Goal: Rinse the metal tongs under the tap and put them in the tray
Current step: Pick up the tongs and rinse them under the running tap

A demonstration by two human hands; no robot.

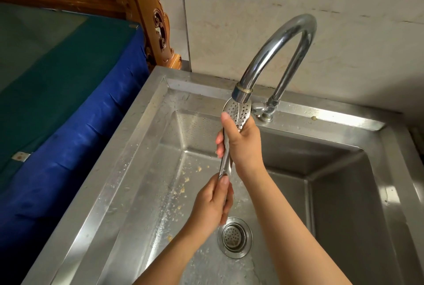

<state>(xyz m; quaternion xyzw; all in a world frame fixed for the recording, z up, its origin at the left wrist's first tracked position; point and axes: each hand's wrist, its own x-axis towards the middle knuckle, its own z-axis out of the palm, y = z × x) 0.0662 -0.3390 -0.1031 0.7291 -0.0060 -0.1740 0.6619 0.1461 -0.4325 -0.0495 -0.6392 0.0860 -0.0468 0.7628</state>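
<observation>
A: Count, please.

B: One pair of tongs (236, 112), one tap (282, 39), one sink (344, 170), one drain strainer (234, 237). Two hands, both on the tongs.

A: Where are the tongs?

B: Held upright over the basin. The perforated spoon end sits right beneath the tap's spout, with a thin stream of water landing on it. The handle end points down towards the drain.

A: Fingers?

B: Right hand (243, 145) is wrapped around the upper part just below the spoon end, thumb resting along its edge. Left hand (213, 206) is closed around the lower handle end.

A: Anything else?

B: Yellowish crumbs scattered over the wet sink floor. Left of the sink, blue cloth (68, 158) over a green surface, and carved wooden furniture (160, 25) behind it.

A: Brands, writing?

B: None legible anywhere.
</observation>
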